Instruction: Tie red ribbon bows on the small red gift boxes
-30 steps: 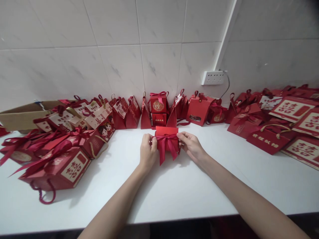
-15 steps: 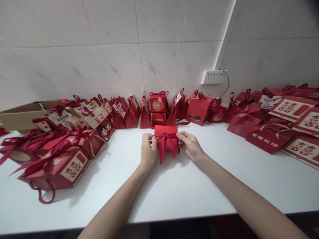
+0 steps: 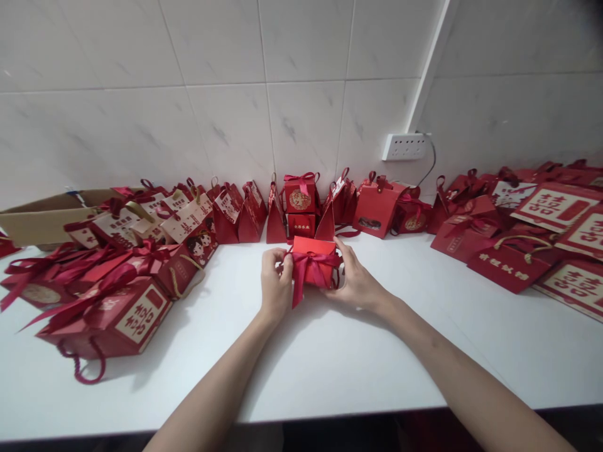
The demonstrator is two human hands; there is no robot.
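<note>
A small red gift box (image 3: 313, 245) sits on the white table in front of me, tied with a dark pink ribbon (image 3: 316, 266). The bow faces me, and one of its tails hangs down at the front left. My left hand (image 3: 276, 281) is closed at the box's left side, thumb and finger pinching a loop of the ribbon. Around the right side of the box goes my right hand (image 3: 357, 280), its index finger at the upper corner and its thumb near the bottom. The lower right edge is partly hidden by that hand.
Finished red gift boxes (image 3: 106, 314) with ribbons and cord handles crowd the left, before an open cardboard box (image 3: 40, 220). A row of red boxes (image 3: 301, 198) stands along the tiled wall. More boxes (image 3: 509, 254) are piled at right. A power strip (image 3: 404, 146) is on the wall.
My right hand has gone from pinching the ribbon at the right to spreading around the box's side. The right ribbon tail no longer hangs at the front. My left hand shifted slightly left.
</note>
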